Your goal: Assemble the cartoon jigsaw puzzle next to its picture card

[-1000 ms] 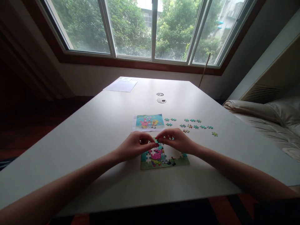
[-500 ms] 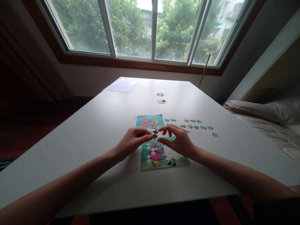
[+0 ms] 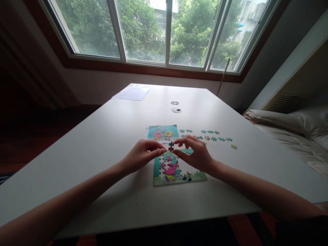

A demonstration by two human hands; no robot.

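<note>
A small green and dark red puzzle piece [image 3: 171,147] is held upright above the puzzle, at the fingertips of my right hand [image 3: 192,150], its thumb below and forefinger above. Just left of the piece is my left hand [image 3: 143,152], its thumb and forefinger together with a narrow gap to the piece. Under both hands lies a partly filled puzzle board [image 3: 169,182] with a pink cartoon figure and a green border; its upper part is partly covered by my hands. Behind it sits a reference picture [image 3: 161,131] with cartoon figures on blue.
Several loose puzzle pieces [image 3: 214,139] lie in rows right of the picture. Farther off on the white table [image 3: 102,153] are two round inset discs [image 3: 176,110] and a sheet of paper [image 3: 132,93]. A padded beige seat [image 3: 276,126] stands at the right.
The puzzle piece has passed from my left fingertips to my right ones. My left hand has drawn slightly left, away from it. My right fingers have closed in on the piece.
</note>
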